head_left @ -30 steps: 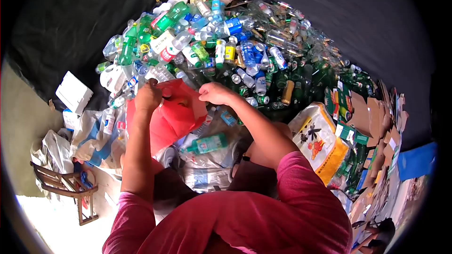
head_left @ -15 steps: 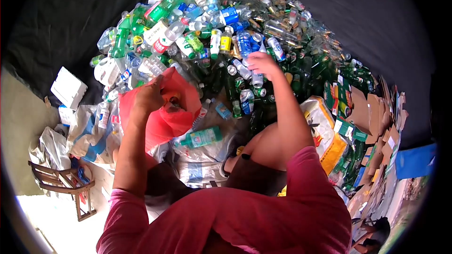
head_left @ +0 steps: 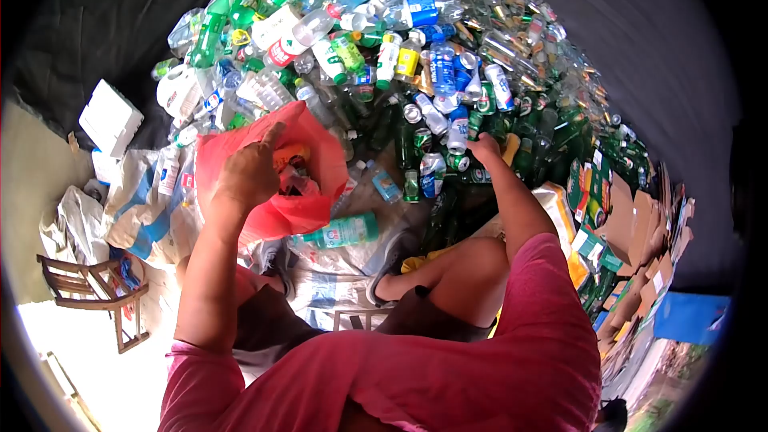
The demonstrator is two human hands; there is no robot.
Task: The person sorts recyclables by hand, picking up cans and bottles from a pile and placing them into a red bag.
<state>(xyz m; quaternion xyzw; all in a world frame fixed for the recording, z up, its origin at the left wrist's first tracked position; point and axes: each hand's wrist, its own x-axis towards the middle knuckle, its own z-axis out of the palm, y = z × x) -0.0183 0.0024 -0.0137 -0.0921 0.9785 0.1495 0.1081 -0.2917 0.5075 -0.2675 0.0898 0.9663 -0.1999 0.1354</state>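
A red plastic bag (head_left: 316, 212) hangs in front of me with its mouth open. My left hand (head_left: 250, 172) is closed on its rim at the left. Inside the bag lie some orange and dark items (head_left: 294, 172), partly hidden in the folds. My right hand (head_left: 488, 150) is at the lower right part of the pile, its visible fingers apart. It is right beside a blue and white can (head_left: 458, 130); whether it touches the can is unclear. A green-tinted plastic bottle (head_left: 344, 230) lies below the bag, near a smaller clear bottle (head_left: 386, 184).
A large heap of plastic bottles (head_left: 312, 28), cans and green glass bottles (head_left: 552, 132) spreads ahead. Flattened cardboard (head_left: 632, 208) is stacked at the right. A wooden chair (head_left: 92, 292), white sacks (head_left: 148, 208) and a white foam box (head_left: 112, 118) are at the left.
My right hand has moved right and down across the cans. The view has tilted downward, so the heap appears higher. My left hand still holds the red bag, whose mouth now shows wider.
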